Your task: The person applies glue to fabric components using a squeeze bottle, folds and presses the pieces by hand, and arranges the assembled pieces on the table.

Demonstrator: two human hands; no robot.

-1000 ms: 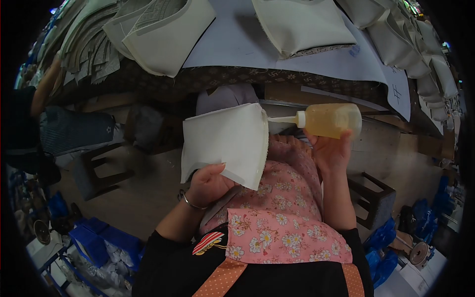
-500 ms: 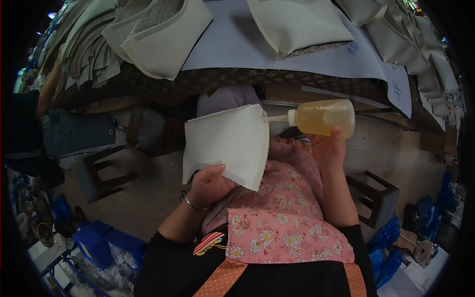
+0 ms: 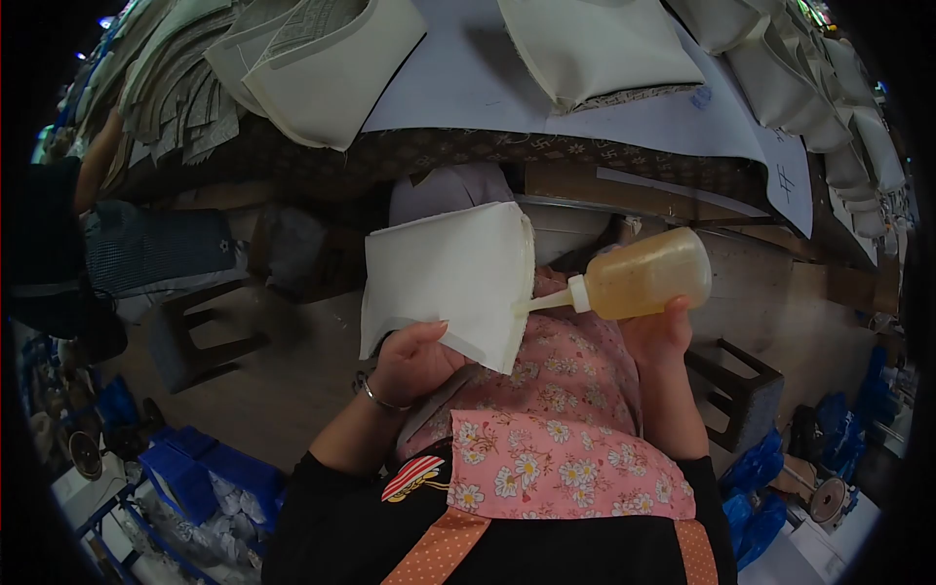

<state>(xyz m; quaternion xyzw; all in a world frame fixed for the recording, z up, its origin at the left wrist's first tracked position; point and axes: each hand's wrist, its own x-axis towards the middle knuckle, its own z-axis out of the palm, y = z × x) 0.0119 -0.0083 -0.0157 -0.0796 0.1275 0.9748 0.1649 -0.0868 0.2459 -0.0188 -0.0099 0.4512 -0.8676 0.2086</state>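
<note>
A white panel with a curved right edge is held over my lap. My left hand grips its lower left corner, thumb on top and the other fingers hidden beneath. A clear squeeze bottle of yellowish liquid lies nearly sideways in my right hand, whose thumb shows at its underside. The bottle's narrow nozzle points left, its tip at the panel's right edge, around the middle of that edge. The edge looks rough and slightly shiny.
Ahead is a table covered with white paper, bearing white pouches and stacked grey pieces. Stools stand on both sides. Blue bins are at lower left. A person's arm shows at the far left.
The bottle and my right hand have moved down, and the bottle now tilts, nozzle end lower. Its tip has slid down the panel's right edge. The panel and my left hand are nearly unchanged.
</note>
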